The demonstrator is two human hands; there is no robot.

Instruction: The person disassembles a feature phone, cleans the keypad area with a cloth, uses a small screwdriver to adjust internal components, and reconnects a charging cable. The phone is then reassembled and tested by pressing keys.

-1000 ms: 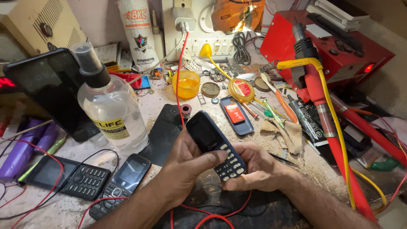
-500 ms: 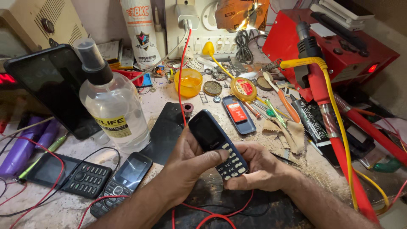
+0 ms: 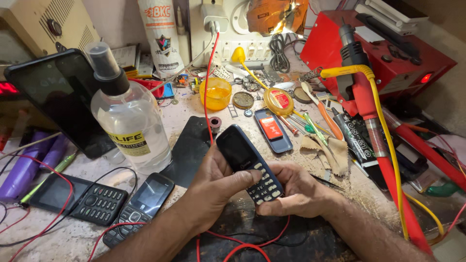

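Head view: both hands grasp one dark blue keypad phone (image 3: 248, 162) low in the middle of the bench. Its long axis runs from about eleven o'clock, where the dark screen end points away from the person, down to five o'clock at the keypad end. The left hand (image 3: 216, 187) wraps the phone's left edge, thumb laid across the front just above the keys. The right hand (image 3: 296, 191) cups the lower end from the four o'clock side, fingers curled under it. Both are closed on the phone, and neither is clearly nearer.

At ten o'clock from the phone stands a clear plastic spray bottle with a black nozzle (image 3: 127, 114). At eight o'clock lies a second black keypad phone (image 3: 141, 206), with a black keypad panel (image 3: 80, 199) beyond it. At one o'clock rests a backless phone showing a red battery (image 3: 273, 130). A red wire (image 3: 208, 82) runs down from twelve o'clock and passes behind the held phone; a yellow cable (image 3: 386, 140) runs along the three o'clock side.
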